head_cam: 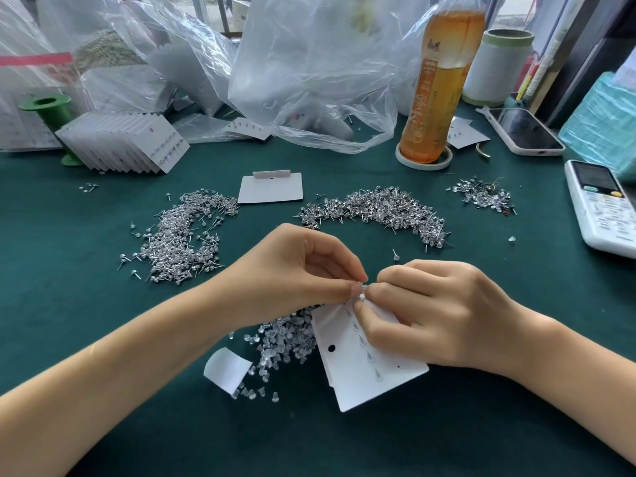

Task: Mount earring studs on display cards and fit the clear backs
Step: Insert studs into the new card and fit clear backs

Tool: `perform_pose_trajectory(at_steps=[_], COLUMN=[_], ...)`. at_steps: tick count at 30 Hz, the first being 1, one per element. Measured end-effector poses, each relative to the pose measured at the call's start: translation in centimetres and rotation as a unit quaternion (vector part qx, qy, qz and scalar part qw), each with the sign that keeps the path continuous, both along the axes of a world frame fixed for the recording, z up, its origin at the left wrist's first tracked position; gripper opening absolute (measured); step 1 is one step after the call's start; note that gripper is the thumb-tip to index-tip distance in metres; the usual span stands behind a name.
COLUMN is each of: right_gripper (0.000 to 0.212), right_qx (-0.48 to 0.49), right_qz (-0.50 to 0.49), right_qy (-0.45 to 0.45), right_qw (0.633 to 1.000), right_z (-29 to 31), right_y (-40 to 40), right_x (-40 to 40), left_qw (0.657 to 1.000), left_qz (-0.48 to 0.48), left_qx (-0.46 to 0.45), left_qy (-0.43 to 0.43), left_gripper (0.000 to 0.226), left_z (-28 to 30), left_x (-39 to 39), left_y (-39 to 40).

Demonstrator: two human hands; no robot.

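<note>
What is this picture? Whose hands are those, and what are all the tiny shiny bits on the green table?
There is no machine here. A person wears a camera on the head, so you look down at their own two hands. The shiny heaps are earring studs: one pile on the left, one on the right. The see-through bits near the hands are clear backs. The right hand holds a white display card, which already has several backs along it. The left hand pinches something tiny at the card's top edge, too small to tell. Farther off stand a stack of finished cards and a drink bottle.
</note>
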State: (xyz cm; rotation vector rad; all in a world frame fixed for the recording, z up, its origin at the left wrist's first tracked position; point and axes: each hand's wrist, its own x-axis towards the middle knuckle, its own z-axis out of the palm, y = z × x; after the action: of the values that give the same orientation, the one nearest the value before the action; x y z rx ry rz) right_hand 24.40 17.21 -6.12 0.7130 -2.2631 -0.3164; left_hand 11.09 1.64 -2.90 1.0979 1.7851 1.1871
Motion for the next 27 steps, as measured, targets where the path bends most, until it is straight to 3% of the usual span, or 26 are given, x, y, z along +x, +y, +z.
perform_pose_trajectory(at_steps=[12,19,27], right_gripper=[0.017,0.017,0.016], right_qx=[-0.002,-0.028,-0.042], right_qz=[-0.003,-0.017,-0.025], right_qy=[0.021,0.001,0.009], right_qw=[1.0,0.999,0.999], right_z=[0.16,0.44,0.42], right_y=[-0.19,-0.09,-0.34], right_x=[0.01,-0.24,-0.12], left_qw=[0.999,0.999,1.0], left_qz=[-0.039,0.006,-0.01], left_qx=[0.009,0.034,0.012], left_qy=[0.007,-0.015,-0.009], left_gripper=[0.012,0.013,0.011], left_z=[0.06,-0.12,-0.07], left_x=[0.04,0.21,0.04], left_y=[0.16,0.28,0.23])
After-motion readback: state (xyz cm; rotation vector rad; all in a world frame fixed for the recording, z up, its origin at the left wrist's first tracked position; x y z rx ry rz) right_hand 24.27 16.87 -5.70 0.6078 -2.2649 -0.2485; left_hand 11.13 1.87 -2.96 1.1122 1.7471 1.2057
